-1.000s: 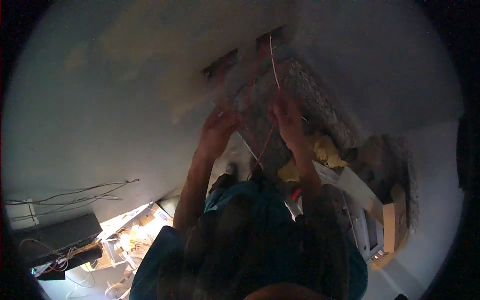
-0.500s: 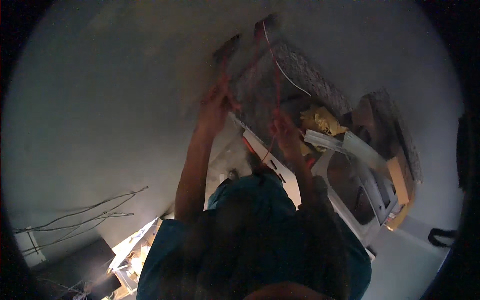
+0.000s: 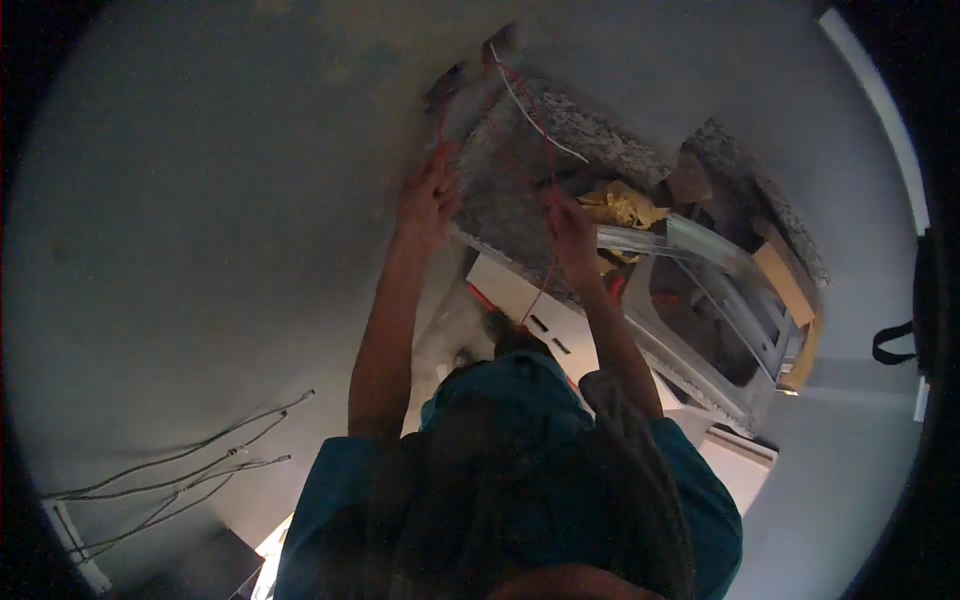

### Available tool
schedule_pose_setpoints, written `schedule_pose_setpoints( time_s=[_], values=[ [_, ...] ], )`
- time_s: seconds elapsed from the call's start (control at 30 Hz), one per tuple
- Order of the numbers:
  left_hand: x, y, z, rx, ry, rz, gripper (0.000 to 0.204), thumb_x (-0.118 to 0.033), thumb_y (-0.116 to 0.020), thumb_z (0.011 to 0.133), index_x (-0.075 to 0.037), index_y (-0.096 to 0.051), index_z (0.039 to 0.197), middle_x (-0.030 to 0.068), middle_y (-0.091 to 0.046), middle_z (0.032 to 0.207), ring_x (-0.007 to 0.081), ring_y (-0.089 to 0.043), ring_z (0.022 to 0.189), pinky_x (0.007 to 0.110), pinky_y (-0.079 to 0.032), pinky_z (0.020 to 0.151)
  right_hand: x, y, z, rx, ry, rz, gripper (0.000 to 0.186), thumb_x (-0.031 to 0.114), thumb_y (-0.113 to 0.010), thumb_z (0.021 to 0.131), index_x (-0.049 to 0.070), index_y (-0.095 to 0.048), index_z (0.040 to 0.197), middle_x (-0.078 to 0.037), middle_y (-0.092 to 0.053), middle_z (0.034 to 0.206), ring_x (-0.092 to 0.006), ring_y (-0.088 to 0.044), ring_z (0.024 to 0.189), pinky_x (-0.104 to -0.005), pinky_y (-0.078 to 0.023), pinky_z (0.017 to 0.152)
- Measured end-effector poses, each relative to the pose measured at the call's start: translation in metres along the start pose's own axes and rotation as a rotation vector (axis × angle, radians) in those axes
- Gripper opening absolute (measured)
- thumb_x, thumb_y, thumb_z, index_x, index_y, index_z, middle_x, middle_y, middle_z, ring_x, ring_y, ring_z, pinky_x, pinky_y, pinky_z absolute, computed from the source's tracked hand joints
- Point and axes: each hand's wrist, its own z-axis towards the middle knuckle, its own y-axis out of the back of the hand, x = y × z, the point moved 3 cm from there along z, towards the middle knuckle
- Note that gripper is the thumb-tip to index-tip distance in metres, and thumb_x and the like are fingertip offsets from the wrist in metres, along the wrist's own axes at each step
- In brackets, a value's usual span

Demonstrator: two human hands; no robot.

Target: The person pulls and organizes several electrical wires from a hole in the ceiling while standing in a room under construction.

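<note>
A: Across the grey wall point(image 3: 220, 250), what's diff vs 0.5 s ago?

B: View's shifted. Pale strip point(image 3: 883, 100) now shows at upper R edge, 1 of it. Lit area point(image 3: 272, 545), bottom L, is down to 1 sliver.

A: Next size down?

B: 1 teal top point(image 3: 710, 490) on the wearer, then 1 grey-white frame point(image 3: 665, 345) w/ a rounded opening, now higher in view. Dark cables point(image 3: 170, 460) on the L, approx 4, sit a bit lower than before.

A: Smaller stuff?

B: 1 cardboard piece point(image 3: 785, 275), R of the frame; 1 yellow crumpled heap point(image 3: 625, 205) nr the R hand. Both higher in view too.

A: Hands?

B: 2, both up a bit. Left hand point(image 3: 430, 190): fingers bent at a red strand, too dim to tell if pinching. Right hand point(image 3: 572, 228): fingers pinching red wire point(image 3: 551, 160), which runs above & below it.

A: Thin bits?

B: 2 dark holes point(image 3: 500, 40) up top. 1 white cable point(image 3: 535, 125) hangs from the R one, tip free, just above the R hand. Red wire: min 2 runs, from both holes down to the hands; exact no. unclear.
</note>
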Motion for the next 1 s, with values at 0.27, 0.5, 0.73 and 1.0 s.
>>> schedule_pose_setpoints(
  time_s=[0.27, 0.5, 0.73, 1.0],
  values=[
    [0.005, 0.011, -0.031, -0.025, 0.031, 0.146, 0.032, -0.029, -0.055, 0.103, -0.008, -0.058, 0.127, -0.0075, -0.04, 0.07, 0.0041, -0.035, 0.058, 0.023, -0.031, 0.053, 0.0, 0.004, 0.052, 0.221, 0.087, 0.496, 0.035, 0.015, -0.056, 0.102, 0.003, -0.056, 0.134, 0.0, -0.058, 0.092, -0.0103, -0.053, 0.082, -0.034, -0.052, 0.074],
    [0.027, 0.024, -0.057, -0.159, 0.067, 0.192, 0.031, -0.027, -0.052, 0.104, -0.009, -0.057, 0.128, -0.0031, -0.047, 0.077, 0.0075, -0.042, 0.064, 0.026, -0.038, 0.058, 0.018, -0.002, 0.091, 0.14, 0.116, -0.084, 0.036, 0.014, -0.054, 0.103, 0.002, -0.055, 0.136, 0.002, -0.059, 0.089, -0.0086, -0.054, 0.074, -0.0259, -0.047, 0.064],
    [0.045, 0.031, -0.041, -0.024, 0.021, 0.295, 0.038, -0.032, -0.052, 0.104, -0.003, -0.052, 0.129, 0.0042, -0.061, 0.093, 0.0203, -0.062, 0.099, 0.035, -0.046, 0.092, -0.022, 0.013, 0.113, 0.292, 0.009, 0.158, 0.037, 0.013, -0.056, 0.1, 0.007, -0.055, 0.137, -0.001, -0.064, 0.097, -0.0122, -0.06, 0.086, -0.0283, -0.051, 0.076],
    [0.049, 0.008, -0.011, 0.025, 0.048, 0.225, 0.054, -0.051, -0.046, 0.102, -0.004, -0.052, 0.127, 0.0083, -0.067, 0.108, 0.0228, -0.061, 0.109, 0.04, -0.044, 0.099, -0.044, 0.029, 0.132, 0.377, -0.023, 0.037, 0.036, 0.019, -0.061, 0.099, 0.009, -0.057, 0.134, -0.005, -0.067, 0.116, -0.0137, -0.062, 0.1, -0.0309, -0.052, 0.083]
  ],
)
